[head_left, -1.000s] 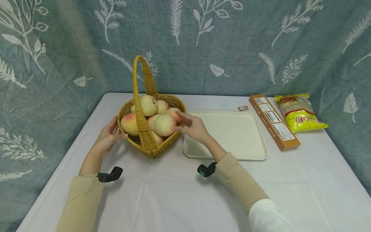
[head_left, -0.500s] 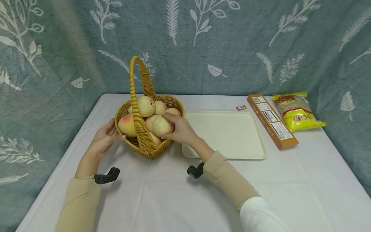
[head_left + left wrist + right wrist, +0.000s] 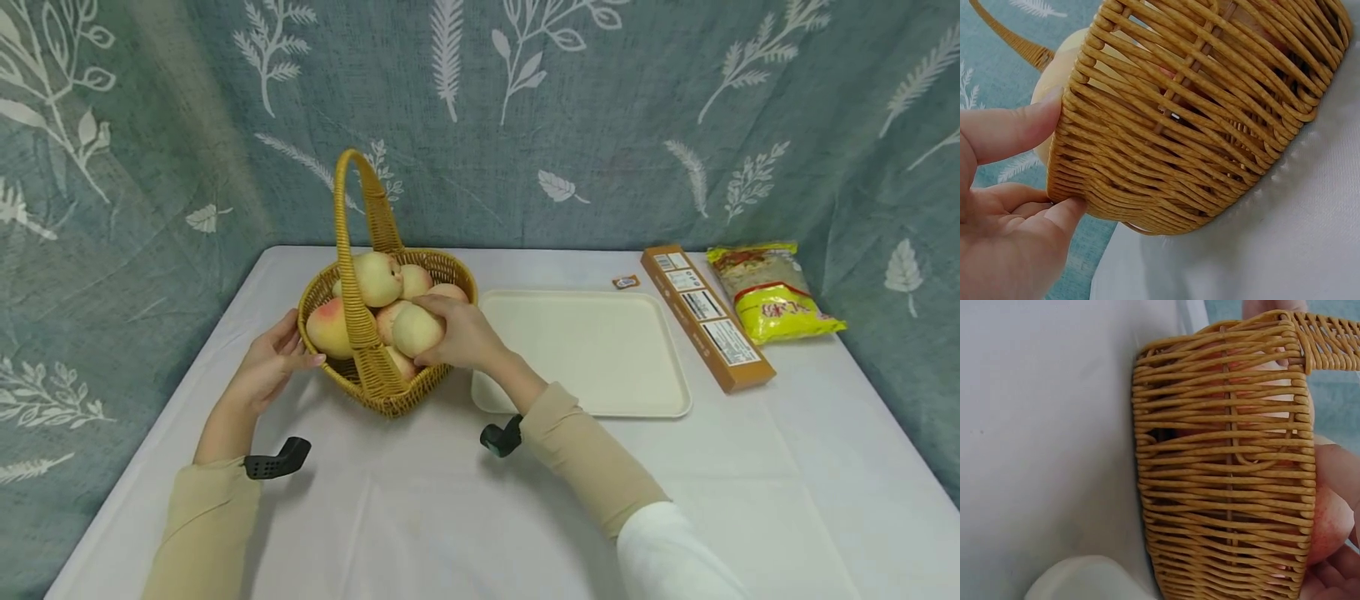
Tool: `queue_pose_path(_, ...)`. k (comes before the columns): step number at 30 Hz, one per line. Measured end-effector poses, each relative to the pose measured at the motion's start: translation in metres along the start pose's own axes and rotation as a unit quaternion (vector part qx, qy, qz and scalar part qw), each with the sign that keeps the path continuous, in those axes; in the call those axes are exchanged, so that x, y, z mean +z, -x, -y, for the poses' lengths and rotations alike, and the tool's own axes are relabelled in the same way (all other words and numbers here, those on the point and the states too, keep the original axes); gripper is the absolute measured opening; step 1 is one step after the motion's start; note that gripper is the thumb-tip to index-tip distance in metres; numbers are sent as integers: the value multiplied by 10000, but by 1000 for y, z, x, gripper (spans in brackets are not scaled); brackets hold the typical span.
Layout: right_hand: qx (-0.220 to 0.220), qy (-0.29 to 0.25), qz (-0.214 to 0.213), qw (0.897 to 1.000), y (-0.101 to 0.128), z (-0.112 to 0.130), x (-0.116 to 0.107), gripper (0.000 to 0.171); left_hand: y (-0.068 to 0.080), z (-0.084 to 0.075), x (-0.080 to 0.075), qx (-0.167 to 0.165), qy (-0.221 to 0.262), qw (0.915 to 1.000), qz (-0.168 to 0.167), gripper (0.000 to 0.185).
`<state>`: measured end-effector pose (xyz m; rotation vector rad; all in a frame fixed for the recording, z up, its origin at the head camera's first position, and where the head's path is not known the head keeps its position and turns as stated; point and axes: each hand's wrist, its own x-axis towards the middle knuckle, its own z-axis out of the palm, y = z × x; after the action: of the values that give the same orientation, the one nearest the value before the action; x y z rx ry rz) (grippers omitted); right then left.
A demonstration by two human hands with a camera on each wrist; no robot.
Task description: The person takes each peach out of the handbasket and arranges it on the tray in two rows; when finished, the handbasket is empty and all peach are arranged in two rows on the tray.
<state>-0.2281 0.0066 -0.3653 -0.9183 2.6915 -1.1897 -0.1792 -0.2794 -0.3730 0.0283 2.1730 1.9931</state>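
Note:
A wicker basket (image 3: 397, 404) with a tall arched handle stands at the left of the table, filled with several pale yellow and pink peaches (image 3: 328, 327). My left hand (image 3: 272, 360) holds its left rim; in the left wrist view, the thumb (image 3: 1016, 128) lies at the rim's top and fingers press the woven side (image 3: 1197, 112). At the basket's right side, my right hand (image 3: 465, 333) grips a pale peach (image 3: 414, 331) between thumb and fingers, among the other fruit. The right wrist view has the basket wall (image 3: 1222, 487) covering part of this hand.
Right of the basket lies a cream rectangular tray (image 3: 585, 350). Beyond it are a long brown box (image 3: 708, 317), a yellow plastic food bag (image 3: 776, 292) and a small orange packet (image 3: 626, 282). A patterned grey-green cloth (image 3: 480, 183) hangs behind the white-covered table.
My right hand has moved left from the basket's right rim over the fruit and taken hold of the pale peach. The left hand has stayed at the rim.

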Motion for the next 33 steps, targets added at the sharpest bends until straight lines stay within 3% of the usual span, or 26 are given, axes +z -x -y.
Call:
queue_pose_path(10,220,-292,-182,9992,0,-1,10,80,4,1,-1,-66,46,9999,-62,97)
queue_pose_path(16,587,-1131,-354,9912,2,-4,0,81,0,0,1,-85,78,9999,-53,98)
queue_pose_path(19,742,-2017,-418,9757,3,-8,-9,80,-1,0,0,-73,145,9999,-28,98)
queue_pose_path(23,882,-3172,-609,9423,6,-12,-22,76,-1,1,0,-34,247,9997,-1,98)
queue_pose_path(33,1134,-4105,-1394,8940,14,-30,-55,67,0,4,3,26,367,9993,18,98)
